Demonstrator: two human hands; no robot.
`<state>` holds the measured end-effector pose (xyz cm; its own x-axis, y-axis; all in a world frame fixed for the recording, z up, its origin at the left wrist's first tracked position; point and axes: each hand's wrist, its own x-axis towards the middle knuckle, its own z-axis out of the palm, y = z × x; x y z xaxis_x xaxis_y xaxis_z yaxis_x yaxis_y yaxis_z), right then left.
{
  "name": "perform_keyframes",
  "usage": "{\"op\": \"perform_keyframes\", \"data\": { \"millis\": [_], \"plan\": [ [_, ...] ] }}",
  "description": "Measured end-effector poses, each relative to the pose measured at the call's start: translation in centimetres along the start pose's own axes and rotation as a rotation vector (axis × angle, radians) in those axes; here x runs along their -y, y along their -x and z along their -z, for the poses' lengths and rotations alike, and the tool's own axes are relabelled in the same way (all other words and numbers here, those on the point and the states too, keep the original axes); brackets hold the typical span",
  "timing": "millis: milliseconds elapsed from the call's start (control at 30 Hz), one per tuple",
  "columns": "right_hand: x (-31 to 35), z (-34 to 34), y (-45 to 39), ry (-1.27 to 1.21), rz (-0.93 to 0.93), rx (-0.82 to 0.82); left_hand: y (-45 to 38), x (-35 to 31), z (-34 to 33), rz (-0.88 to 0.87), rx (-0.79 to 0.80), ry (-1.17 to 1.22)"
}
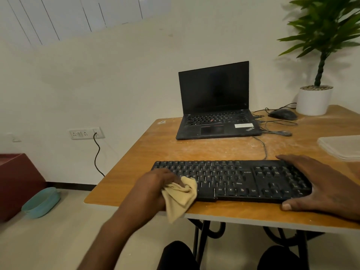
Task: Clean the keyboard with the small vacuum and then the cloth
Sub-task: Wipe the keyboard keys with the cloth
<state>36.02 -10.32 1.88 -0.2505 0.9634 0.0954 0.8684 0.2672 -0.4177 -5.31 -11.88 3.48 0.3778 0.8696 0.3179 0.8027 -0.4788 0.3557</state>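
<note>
A black keyboard (229, 180) lies along the near edge of the wooden table (155, 152). My left hand (153, 190) grips a crumpled yellow cloth (180, 197) and holds it against the keyboard's left end, with part of the cloth hanging over the table edge. My right hand (319, 184) lies flat over the keyboard's right end, fingers straight along its far edge and thumb at its front edge. No vacuum is in view.
An open black laptop (216, 106) stands behind the keyboard, with cables, a black mouse (282, 114) and a potted plant (314, 98) to its right. A clear plastic lid (342, 147) lies at the right edge. A teal tub (41, 202) sits on the floor at left.
</note>
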Motion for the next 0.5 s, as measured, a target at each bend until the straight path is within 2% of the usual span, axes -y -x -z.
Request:
{"op": "perform_keyframes", "data": {
  "millis": [133, 233, 500],
  "plan": [
    [0.1, 0.1, 0.1, 0.007, -0.008, 0.003, -2.1, -3.0, -3.0, -0.107, 0.036, 0.007],
    [0.1, 0.1, 0.1, 0.01, -0.006, 0.008, -2.4, -3.2, -3.1, -0.125, 0.051, 0.015],
    [0.1, 0.0, 0.0, -0.001, -0.004, -0.007, 0.8, 1.9, 0.4, 0.032, -0.018, -0.035]
  ]
}}
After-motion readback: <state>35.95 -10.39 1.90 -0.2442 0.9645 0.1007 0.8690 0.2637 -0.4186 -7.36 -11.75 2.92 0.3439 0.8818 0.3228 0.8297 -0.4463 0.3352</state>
